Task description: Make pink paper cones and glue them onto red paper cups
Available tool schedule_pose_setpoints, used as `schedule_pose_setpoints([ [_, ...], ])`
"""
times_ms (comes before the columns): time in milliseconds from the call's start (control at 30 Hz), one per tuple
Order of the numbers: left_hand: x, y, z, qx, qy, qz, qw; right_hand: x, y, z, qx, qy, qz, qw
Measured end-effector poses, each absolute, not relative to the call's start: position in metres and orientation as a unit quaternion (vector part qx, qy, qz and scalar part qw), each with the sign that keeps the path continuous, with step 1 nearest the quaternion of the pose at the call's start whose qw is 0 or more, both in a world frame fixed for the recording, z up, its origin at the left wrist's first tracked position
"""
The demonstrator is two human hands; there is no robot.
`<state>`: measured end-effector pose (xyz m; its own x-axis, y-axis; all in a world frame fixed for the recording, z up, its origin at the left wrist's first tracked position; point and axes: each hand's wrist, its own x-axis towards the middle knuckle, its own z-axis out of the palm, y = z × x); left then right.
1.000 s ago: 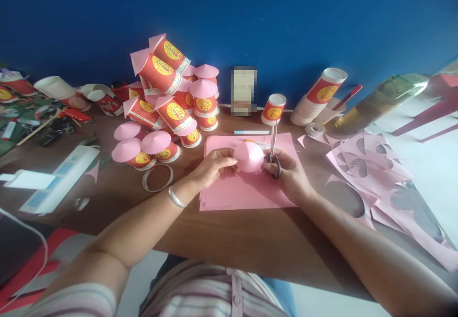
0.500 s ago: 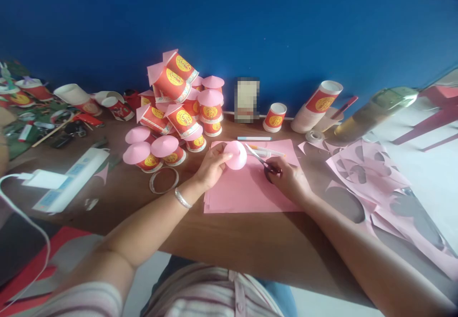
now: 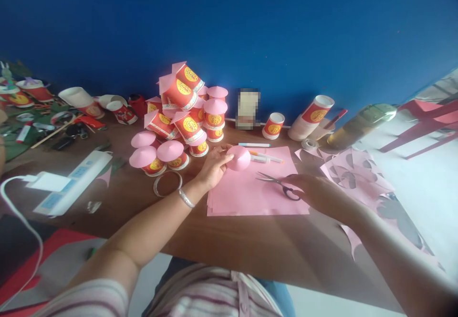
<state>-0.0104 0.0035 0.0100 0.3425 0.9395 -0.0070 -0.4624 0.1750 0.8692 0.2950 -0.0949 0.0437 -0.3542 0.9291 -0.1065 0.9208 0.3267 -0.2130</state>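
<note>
My left hand (image 3: 214, 168) pinches the edge of a pink paper cone (image 3: 239, 158) above the left part of a stack of pink paper (image 3: 250, 193). At the right side of that stack, my right hand (image 3: 304, 186) has its fingers on the handles of black scissors (image 3: 285, 186), whose blades are parted and point left. The fingers of my right hand are partly hidden. Two pens (image 3: 266, 157) lie on the paper's upper part, and a blue-and-white marker (image 3: 255, 144) rests just behind it.
Red cups with pink cone tops (image 3: 186, 126) are piled at the back left. A white power strip (image 3: 73, 183) lies at the left. Behind are a single cup (image 3: 274, 126), stacked cups (image 3: 311, 117) and a bottle (image 3: 361, 126). Pink scraps (image 3: 354, 171) spread at the right.
The scissors have moved right and down, away from the cone, and lie lower over the paper. My right hand has shifted right. The view has turned slightly.
</note>
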Motion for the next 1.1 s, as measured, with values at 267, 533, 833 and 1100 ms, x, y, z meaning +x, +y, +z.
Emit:
schedule_pose_setpoints([
  [267,-0.010,-0.001,0.017,0.424,0.270,0.476,0.722,0.252,-0.074,0.041,-0.622,-0.698,0.197,0.294],
  [533,-0.011,0.000,0.017,0.463,0.300,0.440,0.709,0.186,-0.034,0.037,-0.485,-0.535,0.554,0.414],
  [833,-0.015,0.006,0.008,0.451,0.305,0.437,0.716,0.169,-0.027,0.010,-0.436,-0.491,0.595,0.464],
  [1100,-0.016,0.012,0.004,0.420,0.325,0.418,0.737,0.169,-0.036,0.005,-0.406,-0.451,0.636,0.476],
])
